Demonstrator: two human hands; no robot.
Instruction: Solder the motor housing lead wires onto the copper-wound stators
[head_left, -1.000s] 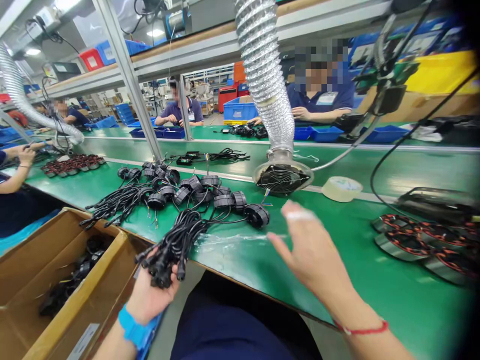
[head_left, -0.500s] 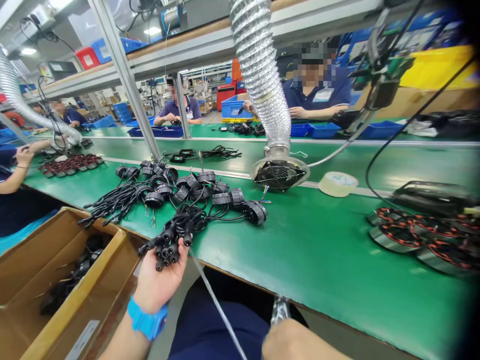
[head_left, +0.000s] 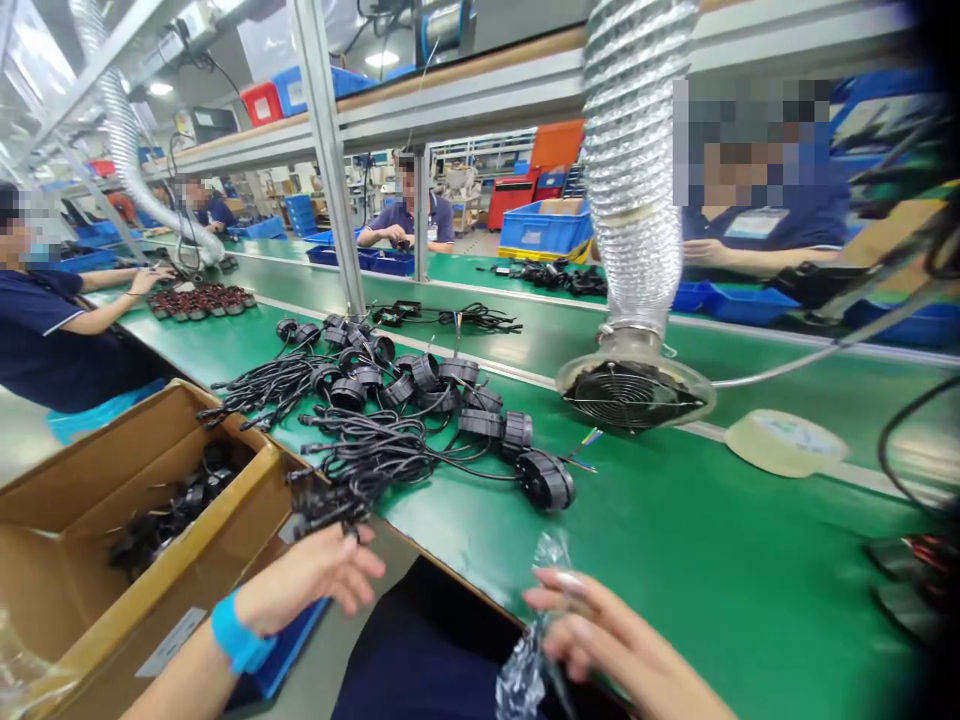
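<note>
My left hand [head_left: 326, 572], with a blue band at the wrist, is at the bench's front edge with its fingers apart. It is just below the plug ends of a bundle of black cables [head_left: 375, 445] and holds nothing. The cables lead to round black housings [head_left: 517, 430] lying on the green bench, some with coloured wire ends. In my right hand [head_left: 600, 625], near the bench edge, crumpled clear plastic [head_left: 521, 672] is pinched between the fingers; part of it hangs below the hand and a bit sticks up above.
A cardboard box [head_left: 247, 490] holding black parts stands at left. On the bench are a fan under a silver duct [head_left: 634, 390], a tape roll [head_left: 784, 443] and wound coils [head_left: 922, 580] at right. Co-workers sit across and at far left.
My left hand has let go of the cable plugs and moved down slightly, fingers spreading. My right hand has come up to the bench edge with the clear plastic. The view has swung left.
</note>
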